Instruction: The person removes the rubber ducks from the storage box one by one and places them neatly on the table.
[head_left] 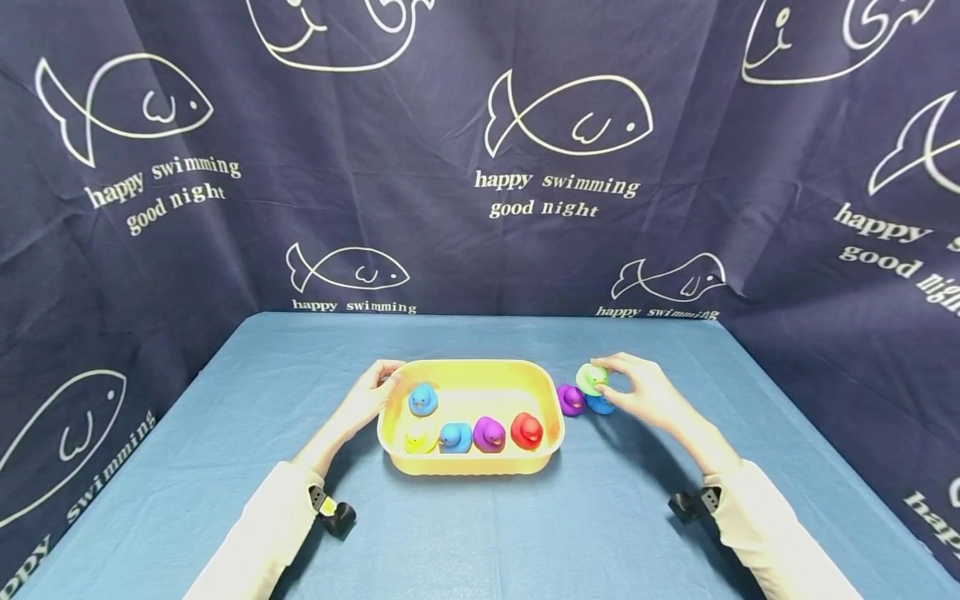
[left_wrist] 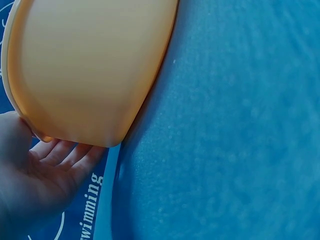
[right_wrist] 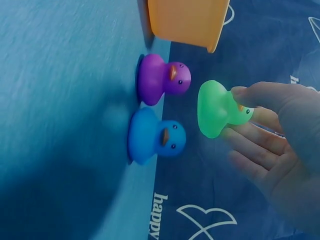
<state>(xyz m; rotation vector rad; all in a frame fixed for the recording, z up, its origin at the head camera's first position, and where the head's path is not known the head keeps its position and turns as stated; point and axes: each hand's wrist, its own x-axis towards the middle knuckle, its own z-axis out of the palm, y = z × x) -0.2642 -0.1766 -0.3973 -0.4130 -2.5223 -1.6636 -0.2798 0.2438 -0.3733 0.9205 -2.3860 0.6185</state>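
Tub: a yellow plastic tub [head_left: 472,462], rectangular with rounded corners, standing on the light-blue cloth table cover [head_left: 480,533]; the clock directions below run from its centre, as the head view shows it.
Left hand: at ten o'clock, the left hand [head_left: 371,393] grips the tub's end, thumb at the rim, fingers against the outer wall.
Right hand: at three o'clock, beyond the rim, the right hand [head_left: 639,387] pinches a light-green, rubbery toy duck [right_wrist: 212,110] by its head, raised off the cover.
Ducks outside: also towards three o'clock, a purple rubbery toy duck [right_wrist: 151,80] sits just beside the tub, with a blue rubbery toy duck [right_wrist: 144,136] next to it, farther out; whether these two touch is hard to tell.
Ducks inside: a second blue duck [head_left: 423,401] at ten, a pale-yellow duck [head_left: 419,438] at eight, a third blue duck [head_left: 455,438] at seven, a second purple duck [head_left: 490,436] at five, a red duck [head_left: 527,432] at four.
Backdrop: navy fabric [head_left: 435,133] printed with white fish outlines and lettering, towards twelve.
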